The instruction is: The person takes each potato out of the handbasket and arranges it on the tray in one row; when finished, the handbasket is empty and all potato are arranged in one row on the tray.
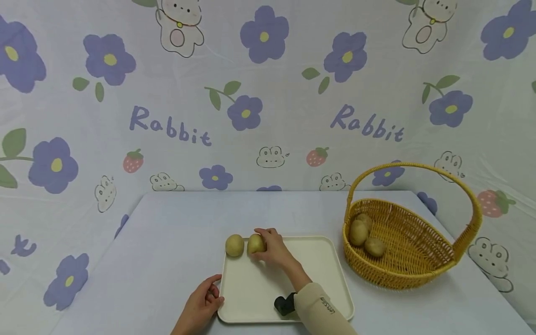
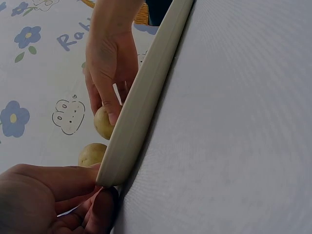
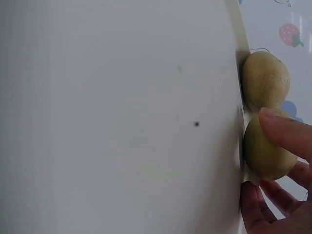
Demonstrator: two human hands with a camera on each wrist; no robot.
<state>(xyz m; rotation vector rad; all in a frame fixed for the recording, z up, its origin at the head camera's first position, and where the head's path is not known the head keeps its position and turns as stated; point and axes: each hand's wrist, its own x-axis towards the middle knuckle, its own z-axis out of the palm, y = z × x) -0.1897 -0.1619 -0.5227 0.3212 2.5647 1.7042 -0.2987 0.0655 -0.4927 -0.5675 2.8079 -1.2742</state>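
On a cream rectangular tray (image 1: 255, 293), two round, yellowish potatoes lie side by side at the far left corner. The left potato (image 1: 234, 245) is untouched. My right hand (image 1: 274, 251) grips the other potato (image 1: 256, 244), thumb on the near side and fingers curled round the far side. The right wrist view has this held potato (image 3: 268, 146) against the tray's raised rim, close beside the first. At the tray's left edge, my left hand (image 1: 202, 300) pinches the rim; in the left wrist view its fingers (image 2: 73, 183) meet at the tray's corner.
To the right of the tray stands a yellow wicker basket (image 1: 402, 274) with a tall arched handle, holding several brown potatoes (image 1: 358, 232) at its left end. A white cloth covers the table (image 1: 167, 232). Behind it hangs a printed curtain (image 1: 293, 177).
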